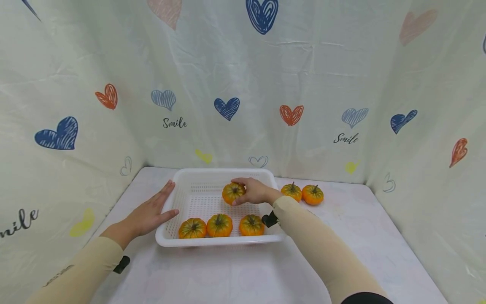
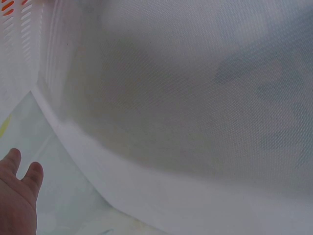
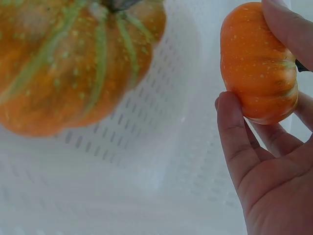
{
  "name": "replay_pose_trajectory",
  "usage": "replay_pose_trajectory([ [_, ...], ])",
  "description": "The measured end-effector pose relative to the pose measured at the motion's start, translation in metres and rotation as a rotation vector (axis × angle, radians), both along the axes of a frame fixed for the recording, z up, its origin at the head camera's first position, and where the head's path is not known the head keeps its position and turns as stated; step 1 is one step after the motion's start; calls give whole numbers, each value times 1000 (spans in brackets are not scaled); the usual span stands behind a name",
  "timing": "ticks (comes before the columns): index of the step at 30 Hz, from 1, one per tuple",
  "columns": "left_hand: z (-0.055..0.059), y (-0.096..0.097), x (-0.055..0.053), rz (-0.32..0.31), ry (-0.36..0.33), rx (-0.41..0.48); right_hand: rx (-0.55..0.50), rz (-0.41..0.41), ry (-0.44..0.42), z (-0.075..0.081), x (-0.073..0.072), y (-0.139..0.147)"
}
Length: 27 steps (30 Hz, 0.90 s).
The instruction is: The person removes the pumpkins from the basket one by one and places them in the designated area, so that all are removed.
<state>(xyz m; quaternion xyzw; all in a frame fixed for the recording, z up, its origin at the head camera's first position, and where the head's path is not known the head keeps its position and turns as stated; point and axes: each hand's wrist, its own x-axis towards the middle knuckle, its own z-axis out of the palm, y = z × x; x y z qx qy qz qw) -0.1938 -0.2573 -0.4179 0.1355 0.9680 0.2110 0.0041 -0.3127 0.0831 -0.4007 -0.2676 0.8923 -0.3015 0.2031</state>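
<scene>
My right hand (image 1: pixel 256 191) grips a small orange pumpkin (image 1: pixel 232 193) over the back right part of a white plastic basket (image 1: pixel 220 242). In the right wrist view, thumb and fingers wrap the held pumpkin (image 3: pixel 259 63) from both sides, and another pumpkin (image 3: pixel 63 63) looms close to the camera. Along the basket's front wall sit a left pumpkin (image 1: pixel 192 228), a middle pumpkin (image 1: pixel 220 225) and a right pumpkin (image 1: pixel 251 225). With fingers straight, my left hand (image 1: pixel 149 213) lies along the basket's left rim; part of it shows in the left wrist view (image 2: pixel 17 196).
Two more pumpkins, one nearer the basket (image 1: pixel 291 191) and one farther right (image 1: pixel 313 195), rest on the white-covered table (image 1: pixel 364 236) right of the basket. A curtain (image 1: pixel 243 76) printed with hearts hangs behind and on both sides.
</scene>
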Motion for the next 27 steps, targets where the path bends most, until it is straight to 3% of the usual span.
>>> replay_pose_trajectory([
  [8, -4, -2, -1, -1, 0, -2, -51, 12, 34, 13, 1, 8],
  [21, -3, -3, 0, -3, 4, -4, -113, -36, 42, 34, 3, 35],
  [27, -4, -3, 0, -23, 44, 16, -175, -47, 50, 39, 5, 54],
])
